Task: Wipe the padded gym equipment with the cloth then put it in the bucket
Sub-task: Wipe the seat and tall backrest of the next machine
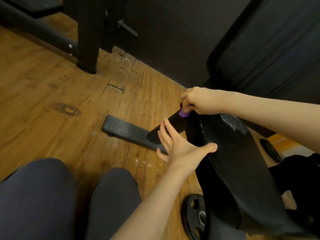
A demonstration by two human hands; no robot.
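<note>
My right hand curls its fingers around a small purple cloth, pressing it on the narrow far end of the black stitched padded gym seat. My left hand rests on the pad's near edge, fingers spread wide, holding nothing. A black weight plate lies on the wooden floor.
</note>
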